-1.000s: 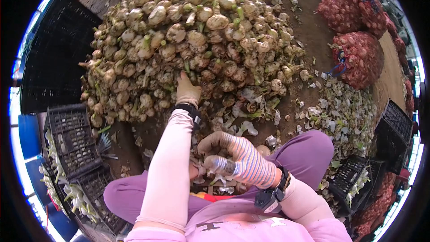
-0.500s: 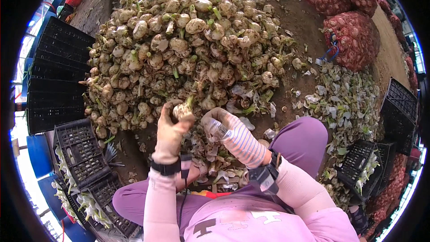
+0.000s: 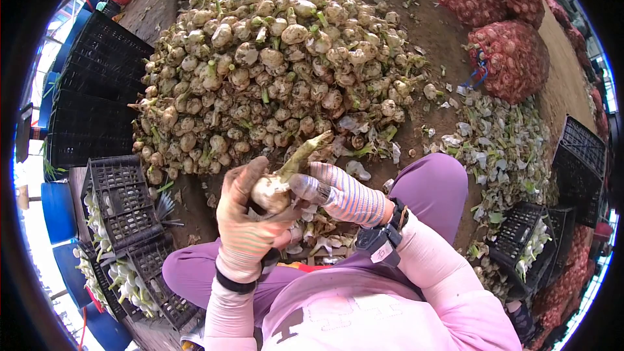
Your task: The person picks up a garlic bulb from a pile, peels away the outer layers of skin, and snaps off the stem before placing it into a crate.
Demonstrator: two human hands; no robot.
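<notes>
The gloved left hand (image 3: pixel 250 221) cups a pale onion bulb (image 3: pixel 270 193) whose green stalk (image 3: pixel 303 151) points up and away toward the big onion heap (image 3: pixel 279 58) on the ground. The right hand (image 3: pixel 331 188), in a striped glove, touches the bulb's right side with its fingertips. Trimmed skins and leaves (image 3: pixel 504 136) lie to the right, near red mesh sacks (image 3: pixel 510 58). Black plastic crates (image 3: pixel 114 205) stand at the left, some holding trimmed onions.
</notes>
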